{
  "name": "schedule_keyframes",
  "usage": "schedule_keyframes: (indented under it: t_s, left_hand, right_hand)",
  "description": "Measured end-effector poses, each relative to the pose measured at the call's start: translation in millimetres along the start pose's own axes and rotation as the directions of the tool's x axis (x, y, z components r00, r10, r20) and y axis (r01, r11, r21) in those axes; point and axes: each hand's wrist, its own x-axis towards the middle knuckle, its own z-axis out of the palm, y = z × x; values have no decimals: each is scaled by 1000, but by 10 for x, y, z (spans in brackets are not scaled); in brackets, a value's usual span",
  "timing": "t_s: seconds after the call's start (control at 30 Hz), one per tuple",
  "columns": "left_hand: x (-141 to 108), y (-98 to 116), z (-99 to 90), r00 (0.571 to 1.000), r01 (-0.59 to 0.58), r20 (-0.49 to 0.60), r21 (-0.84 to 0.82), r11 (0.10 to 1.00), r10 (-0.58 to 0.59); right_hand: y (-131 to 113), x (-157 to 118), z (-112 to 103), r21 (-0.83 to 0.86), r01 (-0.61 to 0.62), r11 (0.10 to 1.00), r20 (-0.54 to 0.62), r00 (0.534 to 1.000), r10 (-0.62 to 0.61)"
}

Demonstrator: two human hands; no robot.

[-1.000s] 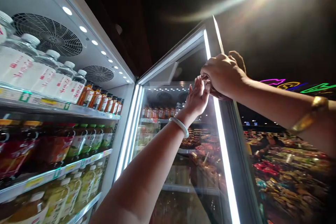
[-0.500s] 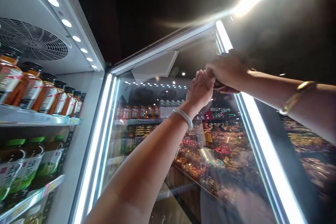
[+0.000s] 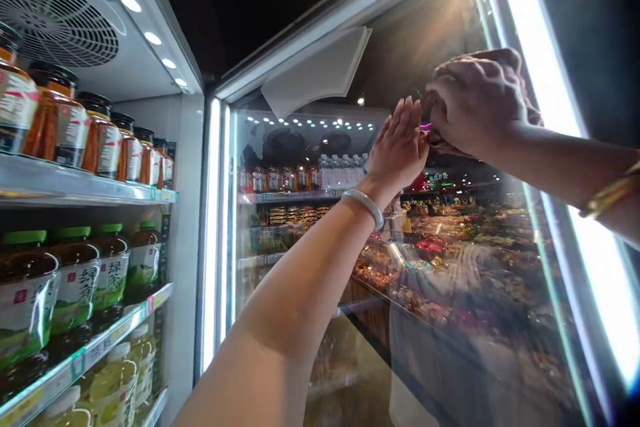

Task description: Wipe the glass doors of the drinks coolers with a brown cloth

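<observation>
A glass cooler door (image 3: pixel 450 347) with bright light strips along its frame stands swung open. My left hand (image 3: pixel 399 147), a pale bangle at its wrist, lies flat on the glass near the middle, fingers stretched upward. To its right, my right hand (image 3: pixel 480 103) presses a crumpled brown cloth (image 3: pixel 507 63) on the upper part of the glass, fingers curled over it. A gold bangle circles the right wrist. A white sheet (image 3: pixel 320 73) hangs at the door's top left.
Cooler shelves (image 3: pixel 90 180) at the left hold amber jars (image 3: pixel 70 123), green-capped tea bottles (image 3: pixel 75 280) and pale yellow bottles (image 3: pixel 115 380). A round fan grille (image 3: pixel 55 13) is overhead. The glass reflects shelves and colourful goods.
My right hand has moved right, away from my left hand, and the cloth shows more. The view has shifted, bringing the door and lower shelves closer.
</observation>
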Motion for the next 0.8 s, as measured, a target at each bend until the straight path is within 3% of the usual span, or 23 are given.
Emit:
schedule_keyframes:
  t_s: [0.03, 0.1, 0.23, 0.3, 0.47, 0.57, 0.67, 0.73, 0.8]
  left_hand:
    - [6, 4, 15, 1000, 13, -8, -6, 1000, -13]
    - [-49, 19, 52, 998, 34, -49, -20, 999, -35]
    - [-298, 24, 96, 995, 7, -103, -86, 996, -16]
    - [-352, -7, 92, 994, -17, -108, -130, 991, 3]
    - [-315, -98, 68, 992, 50, -107, -162, 986, -68]
    - [-486, -123, 37, 992, 89, -79, -153, 984, -102]
    - [-738, -165, -9, 998, 44, -42, -158, 986, -52]
    - [-834, -204, -28, 1000, 7, -25, -166, 986, -11]
    - [-855, -236, -25, 1000, -8, -29, -168, 986, 4]
  right_hand:
    - [-62, -13, -5, -32, -61, 998, 2, 998, 61]
    - [-179, -166, -44, -81, -67, 994, 41, 997, 71]
    - [-214, -537, -193, -72, 145, 987, 165, 978, -132]
    - [-187, -499, -212, -85, 175, 981, 189, 969, -157]
    - [-378, -141, -22, -140, 0, 990, 118, 993, 17]
    - [-461, -305, 4, -112, 121, 986, 162, 982, -102]
    - [-360, -540, -65, -68, 255, 964, 257, 939, -230]
    - [-306, -522, -64, -82, 231, 970, 244, 948, -205]
    - [-355, -372, 16, -113, 124, 986, 151, 983, -107]
